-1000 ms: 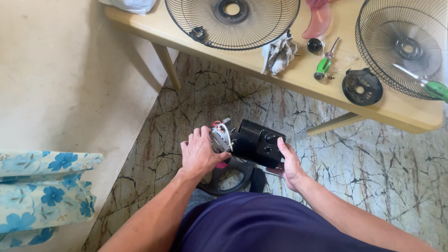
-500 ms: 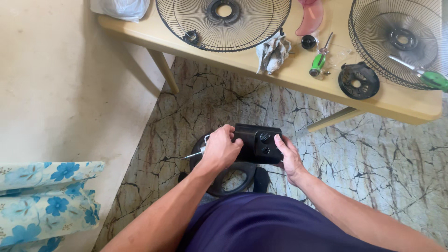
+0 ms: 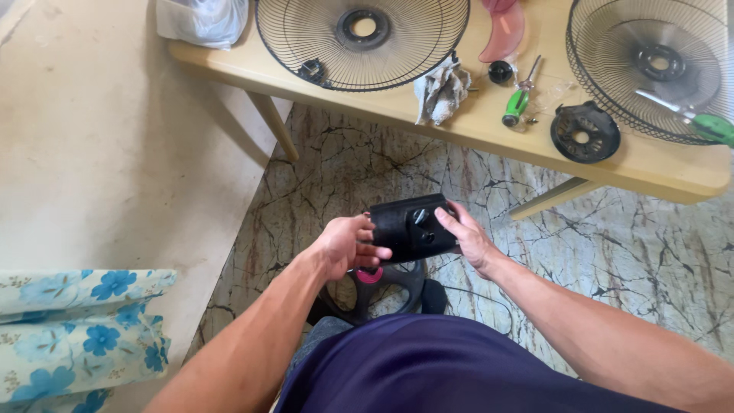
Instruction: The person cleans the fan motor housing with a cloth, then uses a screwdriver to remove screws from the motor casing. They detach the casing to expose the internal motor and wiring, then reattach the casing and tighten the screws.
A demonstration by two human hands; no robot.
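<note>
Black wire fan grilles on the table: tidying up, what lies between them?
Head view: a grey rag, pink blade, black cap and green-handled screwdriver.

Both forearms extended forward, left hand [image 3: 348,246] curled in grip, right hand [image 3: 466,239] fingers spread, facing it

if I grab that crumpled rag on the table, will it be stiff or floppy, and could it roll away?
The rag looks crumpled into soft folds, so it would likely droop when lifted. It seems thin cloth, so probably light. Lying slumped flat on the table, it is unlikely to roll or tip.
</note>
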